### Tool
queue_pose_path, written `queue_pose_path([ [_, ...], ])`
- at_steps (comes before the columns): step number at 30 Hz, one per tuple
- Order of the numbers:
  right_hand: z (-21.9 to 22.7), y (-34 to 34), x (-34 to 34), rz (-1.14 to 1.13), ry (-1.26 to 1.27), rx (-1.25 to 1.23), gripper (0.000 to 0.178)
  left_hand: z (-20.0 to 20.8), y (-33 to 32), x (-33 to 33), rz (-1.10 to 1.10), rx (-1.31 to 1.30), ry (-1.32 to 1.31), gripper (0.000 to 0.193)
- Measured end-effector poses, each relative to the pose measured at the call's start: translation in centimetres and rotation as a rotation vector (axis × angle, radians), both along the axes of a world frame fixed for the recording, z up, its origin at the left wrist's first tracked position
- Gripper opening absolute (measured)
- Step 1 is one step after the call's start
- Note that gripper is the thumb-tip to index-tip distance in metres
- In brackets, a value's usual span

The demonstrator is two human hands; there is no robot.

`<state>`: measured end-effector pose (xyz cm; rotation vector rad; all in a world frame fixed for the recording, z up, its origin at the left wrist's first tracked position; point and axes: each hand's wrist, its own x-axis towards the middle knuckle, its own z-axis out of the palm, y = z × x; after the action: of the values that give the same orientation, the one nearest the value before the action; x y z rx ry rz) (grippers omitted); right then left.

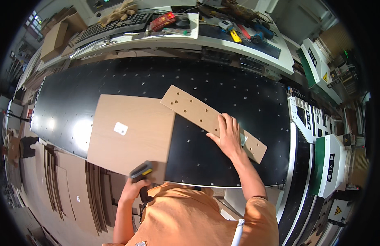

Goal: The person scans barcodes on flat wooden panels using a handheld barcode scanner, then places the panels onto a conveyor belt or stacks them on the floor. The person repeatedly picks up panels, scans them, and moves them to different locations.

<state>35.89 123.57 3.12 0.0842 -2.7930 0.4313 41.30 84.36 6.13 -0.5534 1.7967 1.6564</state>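
Observation:
My left hand [134, 189] is closed around the handle of a dark handheld barcode scanner [141, 170], held over the near edge of a large light-brown panel [134, 143]. This panel lies flat on the black table and bears a small white label [121, 128]. A narrow light-brown board [192, 107] with several drilled holes lies slantwise to its right, its far left end at the panel's corner. My right hand [228, 135] grips this narrow board across its width, thumb at the near edge and fingers toward the far one. A pale label shows partly beside that hand.
The black table [128, 76] is dotted with small studs. Behind it, a white bench [186, 39] carries a keyboard [112, 30], gloves [119, 11] and tools. White-and-green machine parts [325, 164] stand at the right. Brown panels [96, 192] stand on edge at the lower left.

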Motion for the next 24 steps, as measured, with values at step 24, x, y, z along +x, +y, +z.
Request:
queue_pose_path([
  [24,0.1,-7.4,1.5,-0.037,-0.19,0.071,0.055,-4.4,-9.6,-6.6,0.606,0.296,0.512,0.043],
])
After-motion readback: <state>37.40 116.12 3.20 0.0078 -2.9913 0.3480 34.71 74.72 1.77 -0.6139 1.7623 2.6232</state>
